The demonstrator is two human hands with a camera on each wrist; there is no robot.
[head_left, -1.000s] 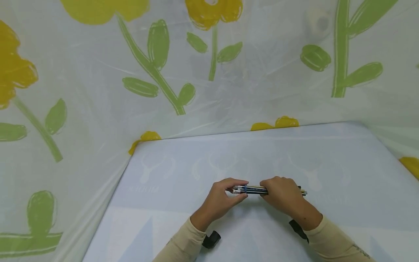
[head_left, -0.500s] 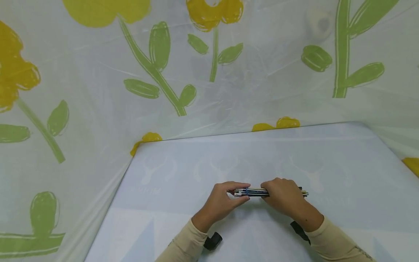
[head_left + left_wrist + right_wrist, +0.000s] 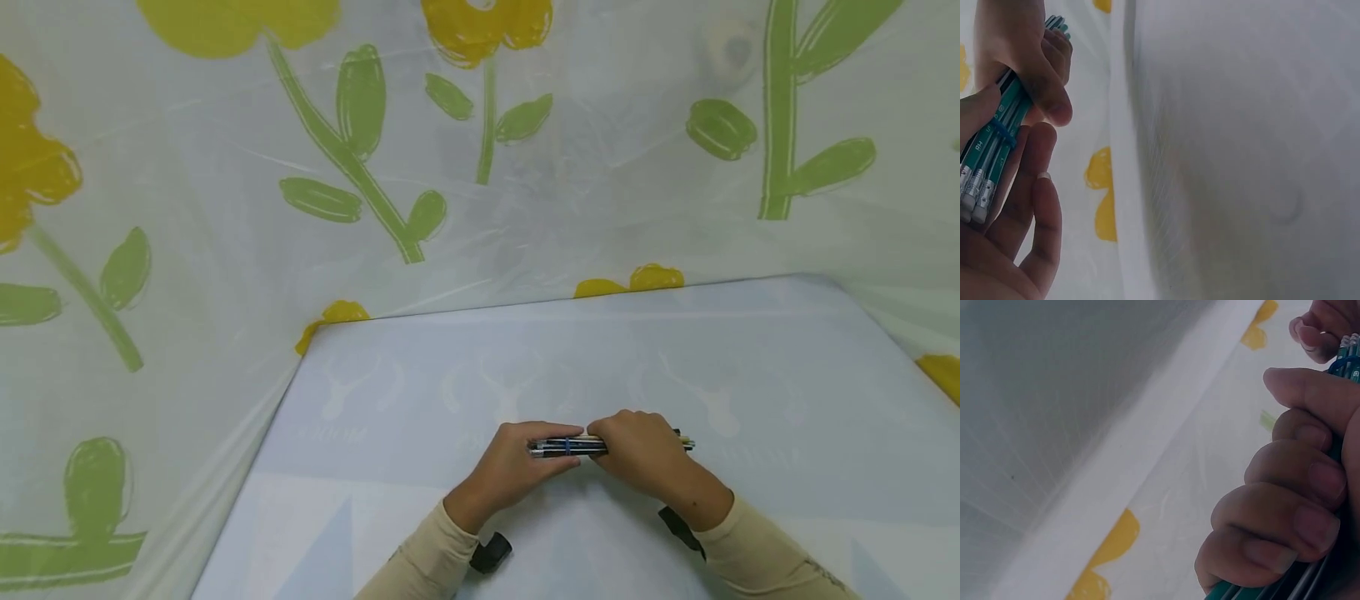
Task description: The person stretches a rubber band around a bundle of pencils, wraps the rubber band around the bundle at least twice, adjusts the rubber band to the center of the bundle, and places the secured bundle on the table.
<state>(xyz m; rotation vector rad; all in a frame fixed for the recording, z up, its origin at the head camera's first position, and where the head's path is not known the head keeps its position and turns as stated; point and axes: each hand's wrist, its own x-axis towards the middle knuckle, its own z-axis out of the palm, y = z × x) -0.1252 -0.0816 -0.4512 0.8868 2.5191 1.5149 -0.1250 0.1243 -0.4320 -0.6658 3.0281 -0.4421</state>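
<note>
A bundle of pencils [image 3: 551, 447], green and black with silver ferrules and erasers, is held level above the table. A blue rubber band [image 3: 1004, 132] circles it near the eraser end. My right hand [image 3: 641, 450] grips the far half, fingers wrapped round it in the right wrist view; the opposite tips poke out past that hand. My left hand [image 3: 510, 467] holds the eraser end between thumb and fingers, fingertips beside the band. Both hands nearly touch. The pencils' middle is hidden inside the right fist.
A pale tabletop [image 3: 525, 350] with faint antler prints lies below the hands. Behind and at the left hangs a whitish sheet [image 3: 225, 208] with yellow flowers and green stems. Black wrist devices [image 3: 491, 552] sit under both forearms.
My left hand has slid right along the bundle, bringing its fingertips past the band and closer to my right hand. The right hand has shifted slightly left, still gripping the pencils.
</note>
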